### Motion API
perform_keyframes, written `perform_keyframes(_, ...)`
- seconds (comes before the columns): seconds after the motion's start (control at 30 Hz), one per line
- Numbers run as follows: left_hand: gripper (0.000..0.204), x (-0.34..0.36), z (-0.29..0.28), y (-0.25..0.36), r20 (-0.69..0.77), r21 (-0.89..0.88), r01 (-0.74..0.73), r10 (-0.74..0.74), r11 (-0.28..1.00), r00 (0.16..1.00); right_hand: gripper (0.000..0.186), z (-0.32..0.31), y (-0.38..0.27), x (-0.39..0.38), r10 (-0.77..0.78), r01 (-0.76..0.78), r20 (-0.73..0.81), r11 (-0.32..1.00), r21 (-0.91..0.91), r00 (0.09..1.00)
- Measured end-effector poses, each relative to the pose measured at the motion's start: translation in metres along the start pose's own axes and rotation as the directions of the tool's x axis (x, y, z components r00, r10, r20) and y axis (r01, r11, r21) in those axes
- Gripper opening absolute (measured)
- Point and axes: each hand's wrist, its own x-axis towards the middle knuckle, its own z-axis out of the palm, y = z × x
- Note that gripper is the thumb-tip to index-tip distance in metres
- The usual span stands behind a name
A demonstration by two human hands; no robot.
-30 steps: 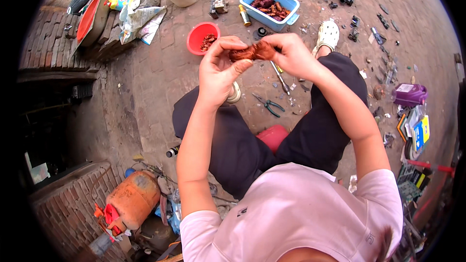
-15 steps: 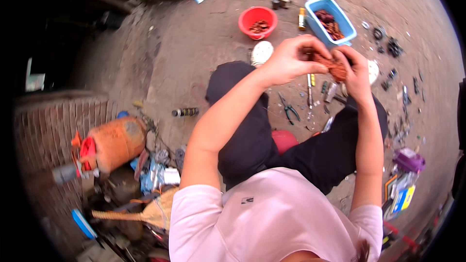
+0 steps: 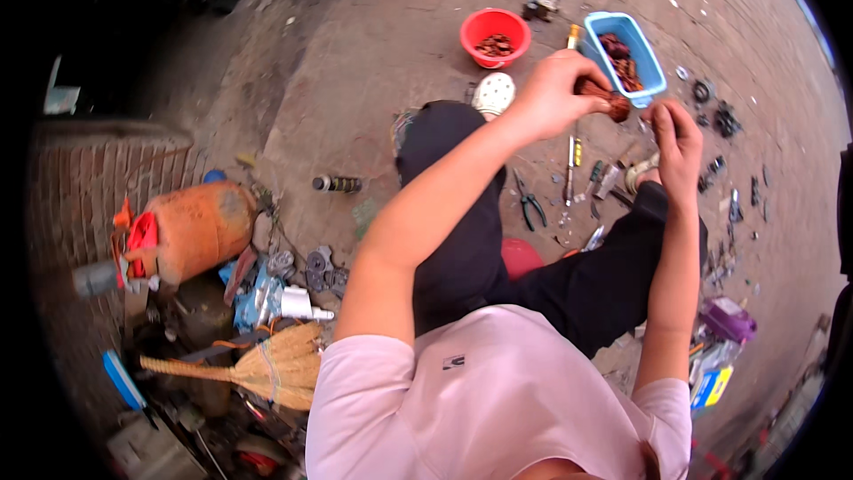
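My left hand (image 3: 567, 93) grips a reddish-brown bundle of what looks like copper wire (image 3: 617, 108) between thumb and fingers, above the floor in front of my knees. My right hand (image 3: 677, 138) is a short way to the right of the bundle, its thumb and fingertips pinched together. Whatever sits in that pinch, if anything, is too small to make out. Just beyond the hands stands a blue plastic basin (image 3: 656, 60) with reddish-brown coils and scraps inside. Farther left, a red bowl (image 3: 474, 28) contains similar copper-coloured pieces.
Pliers (image 3: 530, 202), a screwdriver (image 3: 570, 169) and other tools lie between my legs. Dark small parts (image 3: 727, 120) are scattered to the right, near a purple case (image 3: 730, 318). At left are an orange gas cylinder (image 3: 200, 229), a straw broom (image 3: 275, 369) and a black cylinder (image 3: 337, 184).
Both hands were together on the copper bundle. Now my right hand has come away to the right, while my left keeps the bundle. The whole view has shifted slightly.
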Motion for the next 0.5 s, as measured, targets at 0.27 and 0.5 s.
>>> perform_keyframes(0.27, 0.03, -0.006, -0.01, 0.013, 0.445, -0.685, 0.526, -0.282, 0.503, 0.85, 0.02, 0.014, 0.012, 0.008, 0.024, -0.017, 0.12, 0.998, -0.058, 0.993)
perform_keyframes(0.5, 0.039, -0.001, -0.008, 0.006, 0.367, -0.772, 0.507, -0.382, 0.384, 0.848, 0.02, 0.022, -0.003, -0.002, -0.051, 0.111, 0.291, 0.974, -0.196, 0.956)
